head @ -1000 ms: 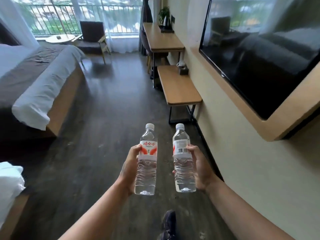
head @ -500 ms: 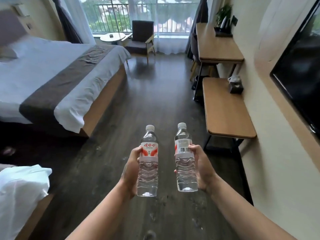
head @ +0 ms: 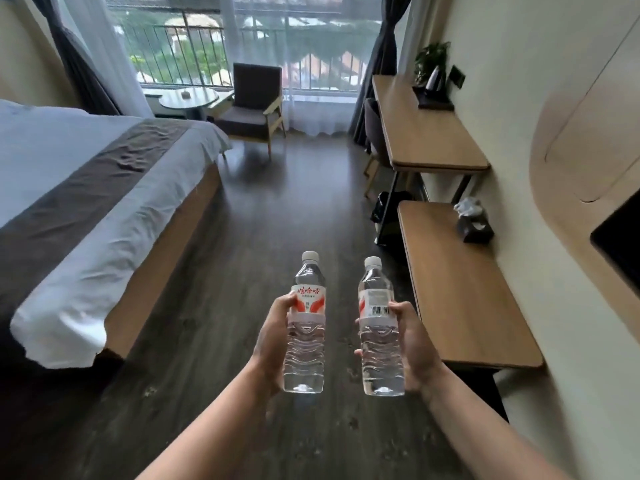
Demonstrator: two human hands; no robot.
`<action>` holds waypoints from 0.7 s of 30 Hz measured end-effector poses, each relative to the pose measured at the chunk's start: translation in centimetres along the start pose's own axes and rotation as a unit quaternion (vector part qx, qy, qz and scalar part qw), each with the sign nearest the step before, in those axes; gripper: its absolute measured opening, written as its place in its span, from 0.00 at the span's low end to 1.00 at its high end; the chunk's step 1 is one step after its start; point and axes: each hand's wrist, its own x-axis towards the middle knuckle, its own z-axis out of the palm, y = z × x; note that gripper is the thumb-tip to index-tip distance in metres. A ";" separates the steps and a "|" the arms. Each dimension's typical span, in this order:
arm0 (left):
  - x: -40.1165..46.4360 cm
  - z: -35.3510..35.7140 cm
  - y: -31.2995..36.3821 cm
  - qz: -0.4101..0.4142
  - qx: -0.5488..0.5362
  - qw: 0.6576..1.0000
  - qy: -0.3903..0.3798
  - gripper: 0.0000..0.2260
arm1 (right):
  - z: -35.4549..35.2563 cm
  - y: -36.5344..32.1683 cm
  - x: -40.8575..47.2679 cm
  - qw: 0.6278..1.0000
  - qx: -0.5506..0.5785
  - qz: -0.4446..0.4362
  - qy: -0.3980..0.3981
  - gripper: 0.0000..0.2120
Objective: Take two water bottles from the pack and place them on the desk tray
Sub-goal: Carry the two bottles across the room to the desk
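I hold two clear water bottles upright in front of me over the dark wood floor. My left hand (head: 273, 344) grips the left water bottle (head: 306, 327), whose white and red label faces me. My right hand (head: 414, 348) grips the right water bottle (head: 379, 330), barcode side towards me. Both have white caps. The wooden desk (head: 426, 136) stands far ahead on the right against the wall. A dark tray (head: 435, 102) with a kettle sits at its far end. The bottle pack is not in view.
A low wooden bench (head: 460, 292) with a dark tissue box (head: 473, 225) runs along the right wall, close to my right hand. A bed (head: 86, 202) fills the left. An armchair (head: 251, 105) and round table (head: 188, 98) stand by the window. Open floor lies between.
I have moved forward through the room and the view has swung left: the bench and desk are nearer and the wall screen has slid out to the right. Both hands still hold the bottles upright.
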 end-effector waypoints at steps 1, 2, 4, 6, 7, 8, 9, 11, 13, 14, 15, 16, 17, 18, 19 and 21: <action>2.1 0.3 1.6 -0.005 -0.004 1.000 -0.005 0.23 | 0.1 -1.6 2.1 1.000 0.005 -0.003 0.002 0.28; 4.6 0.5 3.1 -0.012 -0.010 1.000 -0.012 0.23 | 0.0 -3.3 4.4 1.000 0.010 -0.006 0.008 0.28; 9.1 0.9 5.8 -0.024 -0.015 0.999 -0.025 0.23 | -0.1 -6.3 8.7 1.000 0.018 -0.005 0.018 0.27; 14.3 1.0 8.7 -0.026 -0.010 0.999 -0.027 0.24 | -0.7 -9.5 14.0 1.000 0.016 -0.001 0.023 0.28; 17.1 1.1 10.2 -0.023 -0.003 1.000 -0.022 0.24 | -1.2 -11.1 16.9 1.000 0.013 0.000 0.027 0.28; 19.8 1.5 11.8 -0.018 0.002 1.000 -0.015 0.24 | -1.5 -12.8 19.8 0.999 0.014 0.004 0.028 0.28; 22.3 1.8 13.4 -0.016 0.002 1.000 -0.008 0.24 | -1.9 -14.4 22.7 0.999 0.019 0.011 0.025 0.28; 27.6 2.4 16.8 -0.015 -0.007 1.000 0.010 0.23 | -2.5 -18.0 28.8 0.999 0.025 0.025 0.020 0.29; 32.6 2.8 20.3 -0.012 -0.019 0.999 0.032 0.23 | -2.6 -21.5 34.4 0.999 0.028 0.040 0.007 0.28; 35.0 3.0 22.2 -0.008 -0.021 0.999 0.035 0.23 | -2.5 -23.3 37.0 0.999 0.032 0.042 -0.001 0.28; 37.4 3.1 24.2 -0.003 -0.016 0.999 0.035 0.22 | -2.4 -25.2 39.5 0.999 0.031 0.037 -0.005 0.28; 39.6 3.3 26.2 0.001 -0.008 0.999 0.037 0.22 | -2.2 -27.0 42.0 0.999 0.027 0.031 -0.005 0.27; 41.8 3.5 28.1 0.001 -0.004 0.999 0.037 0.22 | -1.9 -28.8 44.4 0.999 0.024 0.028 -0.007 0.27; 44.0 3.7 30.1 -0.002 -0.007 0.999 0.034 0.22 | -1.5 -30.5 46.9 0.999 0.023 0.027 -0.009 0.28; 46.1 3.8 32.1 -0.003 -0.014 0.999 0.033 0.22 | -1.1 -32.2 49.3 0.999 0.021 0.029 -0.008 0.28; 50.6 3.6 35.6 0.009 -0.024 0.999 0.039 0.22 | -0.2 -35.3 54.2 0.999 0.015 0.041 -0.007 0.29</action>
